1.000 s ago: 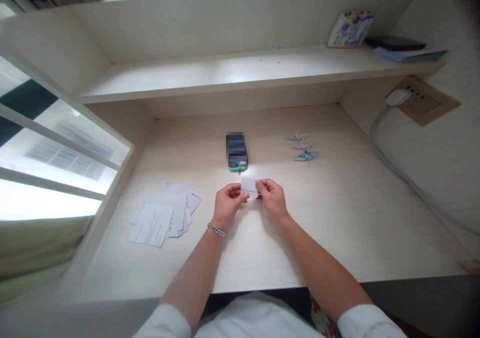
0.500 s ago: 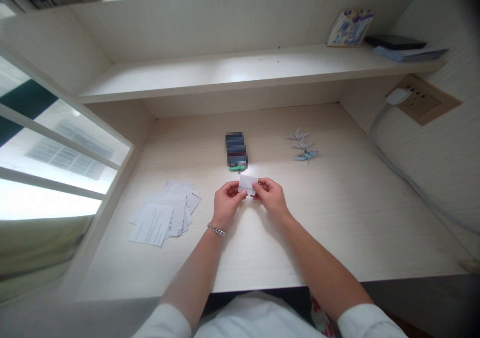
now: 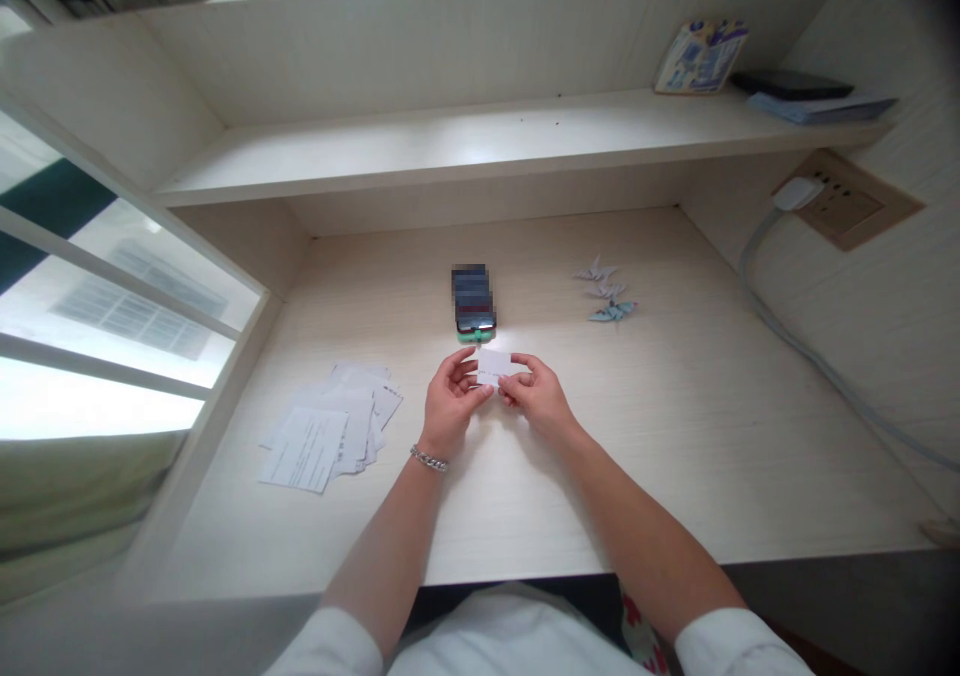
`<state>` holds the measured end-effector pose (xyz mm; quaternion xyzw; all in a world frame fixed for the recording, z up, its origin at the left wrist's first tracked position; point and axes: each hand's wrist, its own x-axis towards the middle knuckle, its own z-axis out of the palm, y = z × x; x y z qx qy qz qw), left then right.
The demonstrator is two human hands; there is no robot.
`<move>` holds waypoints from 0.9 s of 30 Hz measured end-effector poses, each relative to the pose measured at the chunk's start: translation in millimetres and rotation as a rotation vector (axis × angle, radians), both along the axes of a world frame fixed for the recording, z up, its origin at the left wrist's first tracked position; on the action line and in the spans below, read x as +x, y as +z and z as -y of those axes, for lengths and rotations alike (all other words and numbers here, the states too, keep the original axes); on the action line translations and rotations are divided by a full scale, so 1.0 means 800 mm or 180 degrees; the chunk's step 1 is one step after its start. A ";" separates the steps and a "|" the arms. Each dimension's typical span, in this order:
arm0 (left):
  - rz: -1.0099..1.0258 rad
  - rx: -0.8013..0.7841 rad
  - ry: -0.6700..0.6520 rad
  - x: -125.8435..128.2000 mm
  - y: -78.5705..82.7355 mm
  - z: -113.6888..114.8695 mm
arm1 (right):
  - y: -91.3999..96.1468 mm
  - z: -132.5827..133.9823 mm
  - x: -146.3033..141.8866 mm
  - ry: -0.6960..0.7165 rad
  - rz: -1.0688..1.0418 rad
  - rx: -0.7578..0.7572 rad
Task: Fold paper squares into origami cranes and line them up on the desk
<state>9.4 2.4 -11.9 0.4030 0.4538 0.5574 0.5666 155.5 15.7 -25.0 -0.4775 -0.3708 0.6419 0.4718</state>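
Pale wood-grain counter point(image 3: 675, 436) fills a desk alcove, with a long shelf point(image 3: 450, 146) across the back and a window point(image 3: 97, 296) on the left. Near the middle of the counter, both hands meet over a small white slip point(image 3: 493, 366), held just above the surface. The left hand point(image 3: 448, 408), with a chain bracelet point(image 3: 429, 459) on its wrist, has its grip pinched on the slip's left edge, the upper fingers slightly spread. The right hand point(image 3: 536, 398) has its grip clamped on the right edge, thumb below and fingers on top. Just beyond the slip lies a phone point(image 3: 473, 301) in a green case, its screen blurred. To the left of the hands, a loose pile of printed paper slips point(image 3: 330, 426) rests flat. Farther right and back sits a cluster of small folded paper figures point(image 3: 606, 294). On the right wall, a white plug point(image 3: 795, 194) sits in a socket panel point(image 3: 855, 211), and its cable point(image 3: 795, 341) trails down along the wall. A colourful booklet point(image 3: 700, 56) leans at the shelf's right end.
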 end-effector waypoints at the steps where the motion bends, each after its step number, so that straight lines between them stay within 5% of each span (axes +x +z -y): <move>1: -0.0022 0.0083 -0.0079 -0.002 0.004 0.000 | 0.002 0.000 0.002 0.0036 -0.0129 -0.0135; 8: -0.0964 0.0291 -0.0177 -0.013 0.006 -0.003 | 0.014 0.001 0.012 0.0780 -0.0305 -0.0444; 15: -0.0858 -0.0169 -0.0122 -0.013 0.000 -0.003 | 0.013 0.002 0.009 0.0521 0.0773 0.0617; 23: -0.0970 -0.0203 -0.0339 -0.009 0.002 0.001 | 0.004 0.003 0.007 0.0583 0.0905 0.0710; 27: -0.0808 -0.0309 -0.0415 -0.008 -0.002 0.000 | 0.001 0.004 0.005 0.0193 0.1254 0.0802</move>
